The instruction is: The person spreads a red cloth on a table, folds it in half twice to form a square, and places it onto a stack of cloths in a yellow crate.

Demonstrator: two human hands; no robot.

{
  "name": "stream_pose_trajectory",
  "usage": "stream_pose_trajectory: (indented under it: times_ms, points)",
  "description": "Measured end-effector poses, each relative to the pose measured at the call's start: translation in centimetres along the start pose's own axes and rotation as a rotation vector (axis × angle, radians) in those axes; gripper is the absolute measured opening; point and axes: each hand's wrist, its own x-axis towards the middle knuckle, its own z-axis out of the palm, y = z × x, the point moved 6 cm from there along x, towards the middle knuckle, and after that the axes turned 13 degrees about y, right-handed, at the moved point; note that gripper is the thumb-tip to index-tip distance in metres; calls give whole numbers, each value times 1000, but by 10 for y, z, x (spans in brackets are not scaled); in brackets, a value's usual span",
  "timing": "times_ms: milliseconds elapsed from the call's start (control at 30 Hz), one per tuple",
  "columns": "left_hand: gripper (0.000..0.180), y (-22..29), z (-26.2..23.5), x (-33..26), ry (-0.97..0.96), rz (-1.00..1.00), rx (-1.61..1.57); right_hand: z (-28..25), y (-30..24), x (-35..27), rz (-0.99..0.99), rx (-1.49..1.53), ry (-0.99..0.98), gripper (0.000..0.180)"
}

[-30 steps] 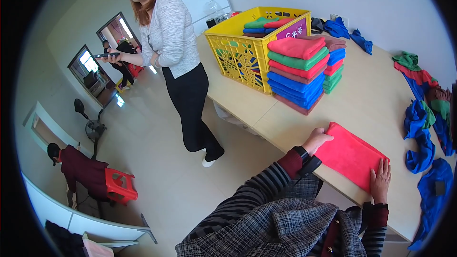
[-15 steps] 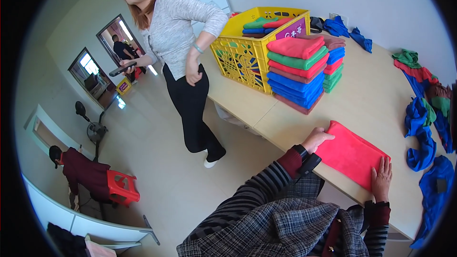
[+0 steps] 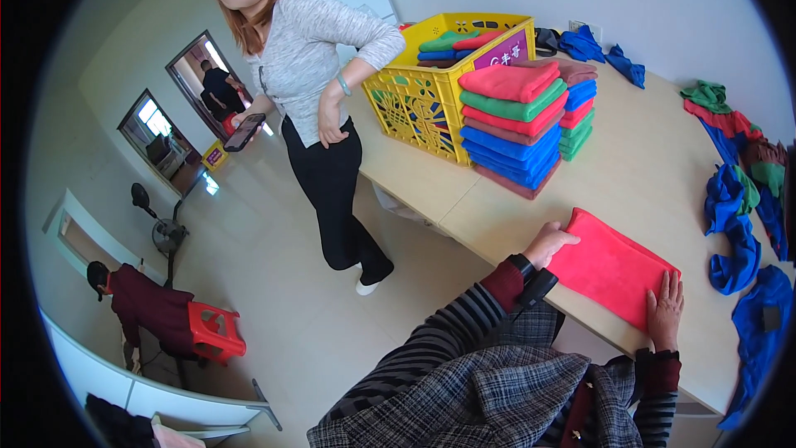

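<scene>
A folded red towel point(image 3: 612, 264) lies flat near the table's front edge, between my two hands. At its left end, my left hand point(image 3: 549, 245) is closed on the edge of the cloth, with part of the fingers hidden. My right hand point(image 3: 664, 313) rests flat on the right end, its fingers stretched out and open. Just beyond the red towel stands a neat stack of folded towels point(image 3: 510, 129) in red, green, brown and blue. Behind that is a second, partly covered stack point(image 3: 578, 116).
A yellow plastic crate point(image 3: 419, 108) holding folded towels stands on the table point(image 3: 655, 158). Crumpled blue, green and red cloths point(image 3: 730, 224) lie along the right side. A person point(image 3: 323, 75) with a phone stands left of the table; another sits on a red stool point(image 3: 217, 332).
The standing person has lowered and turned the phone. A person in the far doorway has shifted. My hands and the red towel stay in place.
</scene>
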Motion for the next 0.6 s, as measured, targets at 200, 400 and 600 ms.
stream_pose_trajectory:
  times_ms: [200,400,600]
  points:
    - [26,11,28,-10,-162,-58,4,-17,6,2,67,23,1,68]
    - [31,3,6,-16,-154,-20,75,-14,-11,4,13,83,-3,71]
    - [27,6,12,-21,-174,52,12,-15,-2,-11,69,67,-19,72]
